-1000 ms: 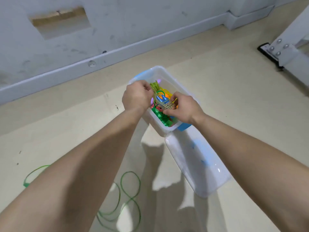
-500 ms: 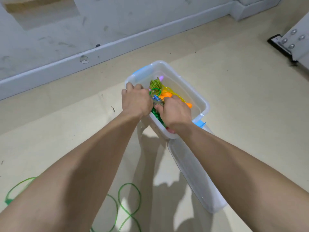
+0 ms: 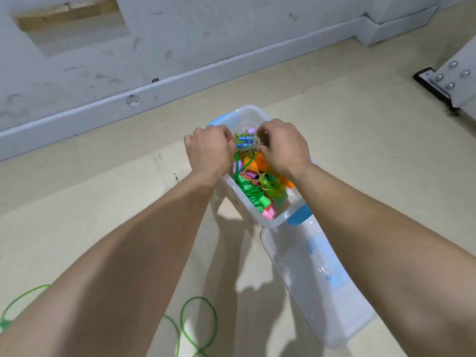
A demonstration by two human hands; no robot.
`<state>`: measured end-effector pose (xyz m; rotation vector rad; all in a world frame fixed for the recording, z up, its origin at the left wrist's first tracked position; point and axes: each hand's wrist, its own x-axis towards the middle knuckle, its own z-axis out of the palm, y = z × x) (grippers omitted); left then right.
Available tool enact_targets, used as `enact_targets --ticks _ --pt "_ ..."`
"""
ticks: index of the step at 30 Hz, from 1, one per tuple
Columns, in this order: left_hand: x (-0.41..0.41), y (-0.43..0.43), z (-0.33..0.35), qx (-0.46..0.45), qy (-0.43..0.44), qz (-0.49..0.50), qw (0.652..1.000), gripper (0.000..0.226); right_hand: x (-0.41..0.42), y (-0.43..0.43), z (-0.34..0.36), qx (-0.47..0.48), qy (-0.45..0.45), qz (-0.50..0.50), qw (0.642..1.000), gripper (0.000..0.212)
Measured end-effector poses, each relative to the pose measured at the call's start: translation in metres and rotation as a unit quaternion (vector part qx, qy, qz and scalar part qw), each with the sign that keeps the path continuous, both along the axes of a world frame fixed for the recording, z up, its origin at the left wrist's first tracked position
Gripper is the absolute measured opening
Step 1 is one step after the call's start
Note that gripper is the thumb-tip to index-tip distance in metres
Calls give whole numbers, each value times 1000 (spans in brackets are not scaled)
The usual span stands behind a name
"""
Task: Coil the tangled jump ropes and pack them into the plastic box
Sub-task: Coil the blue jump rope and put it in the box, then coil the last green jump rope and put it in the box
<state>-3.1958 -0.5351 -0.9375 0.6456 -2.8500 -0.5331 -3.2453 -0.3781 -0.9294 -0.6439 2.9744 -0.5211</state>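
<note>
The person bends over the plastic box [image 3: 231, 188] on the floor with both bare arms stretched out. The left grip [image 3: 208, 150] and the right grip [image 3: 286, 148] hang close together above the far half of the box, knuckles up. Between them is a coiled jump rope [image 3: 248, 143], a small bundle of glittery cord wound around blue handles. Each grip is curled round one end of it: the left takes the end with the blue handles, the right takes the cord end. The fingertips are hidden under the hands, so I cannot tell just how they pinch. The bundle sits level with the grips, a little above the box's contents, and I cannot tell whether it touches them.

Directly beneath the grips and on the near side of them, towards the wrists, the box holds the packed ropes [image 3: 248, 190]: green cord, an orange handle [image 3: 257, 161] just under the right grip, and pink handles at the near end. A blue latch [image 3: 300, 215] sits on the box's near corner, under the right forearm.

Nearer still, below the right forearm, the clear lid [image 3: 316, 292] lies on the floor, its end touching the box. Well apart from both grips, beneath the left arm, a loose green rope [image 3: 198, 322] loops across the floor [image 3: 360, 150]. Beyond the grips runs a scuffed white wall [image 3: 180, 34], and far off past the right grip stands a bolted white bracket [image 3: 453, 76].
</note>
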Motion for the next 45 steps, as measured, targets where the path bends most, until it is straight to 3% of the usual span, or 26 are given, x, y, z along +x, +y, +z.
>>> enact_targets --ticks 4,10,13,17,21,27,31,39,45 --pt "0 -2 -6 -113 -50 -3 992 20 -14 -20 -5 48 19 24 998 26" --pt "8 -9 -15 -197 -146 -70 967 14 -16 -36 -11 81 -67 -9 994 30" --pt "14 -7 -15 -209 -156 -104 960 17 -10 -28 -8 81 -61 -3 995 35" --pt "30 -7 -1 -146 -133 -109 974 26 8 -18 4 46 -42 8 998 39" --pt "66 -15 24 -78 -122 -99 984 37 42 -25 32 63 -101 56 991 30" --pt "165 -43 70 -11 -223 -66 972 38 115 -67 94 167 -149 181 958 31" --pt "255 -63 84 36 -259 -22 965 29 185 -99 117 182 -179 229 939 30" --pt "428 -70 41 136 -327 57 933 20 314 -104 25 184 -286 253 906 18" --pt "481 -54 -23 227 -364 94 898 41 362 -74 -56 210 -322 145 912 39"
